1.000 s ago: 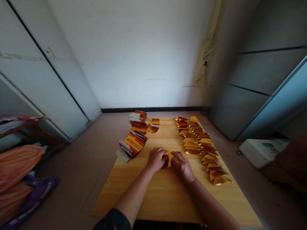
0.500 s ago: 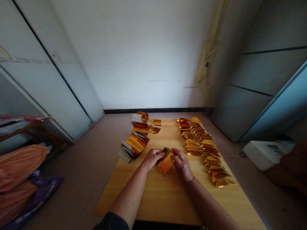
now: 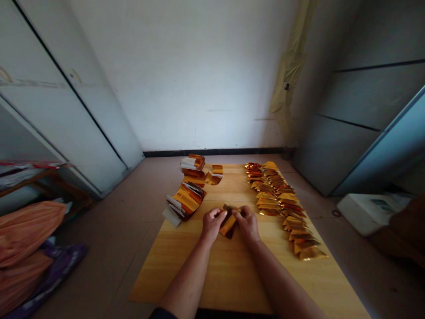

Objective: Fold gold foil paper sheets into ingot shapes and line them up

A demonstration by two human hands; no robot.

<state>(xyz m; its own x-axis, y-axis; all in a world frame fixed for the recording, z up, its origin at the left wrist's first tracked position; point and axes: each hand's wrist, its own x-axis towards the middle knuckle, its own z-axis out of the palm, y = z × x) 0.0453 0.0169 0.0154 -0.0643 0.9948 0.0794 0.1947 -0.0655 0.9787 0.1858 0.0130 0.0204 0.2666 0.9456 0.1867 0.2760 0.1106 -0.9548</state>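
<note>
A small gold foil paper piece is being held up by two bare hands in the middle of a wooden worktop. It is being pinched on both sides: the left hand is curled closed on one edge, and the right hand is curled closed on the other edge, with the fingers being pressed onto the top. The piece is being kept near the front of the hands, and its long side seems to be pointing away from the person, toward the wall, with a small lean, though part of it is being hidden by the fingers. For a job like this, the foil is best being pressed gently, with the edges being kept lined up, so that it is not being torn. To the left, a stack of curled foil sheets is being left on the worktop, and to the right, a long row of folded foil packets is being kept in a line.
</note>
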